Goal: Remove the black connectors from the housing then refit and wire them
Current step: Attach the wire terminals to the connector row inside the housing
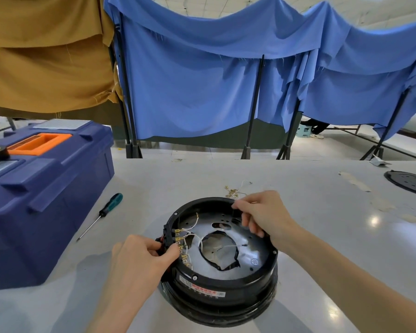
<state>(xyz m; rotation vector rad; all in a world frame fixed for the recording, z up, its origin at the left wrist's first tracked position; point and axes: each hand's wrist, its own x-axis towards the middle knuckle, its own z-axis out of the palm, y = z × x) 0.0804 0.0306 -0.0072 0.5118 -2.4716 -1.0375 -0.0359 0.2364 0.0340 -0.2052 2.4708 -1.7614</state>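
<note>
Left hand (142, 257) thumb and fingertips pinched the black connectors (168, 233) at the housing (222, 288) left rim, hiding the lower part. Right hand (262, 216) fingers curled over the far rim, gripping it. Housing sat mid-table (322, 236); screwdriver (106, 210) well apart left, black disc (408, 185) cut off at the right.

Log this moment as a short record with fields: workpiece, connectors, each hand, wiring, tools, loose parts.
workpiece: round black housing, open side up, on the grey table
connectors: black connectors at the housing's left rim
left hand: left hand pinches the connectors
right hand: right hand grips the housing's far rim
wiring: white wires lead to the connectors
tools: screwdriver on the table, left of the housing; blue toolbox further left
loose parts: small brass terminals behind the housing
</note>
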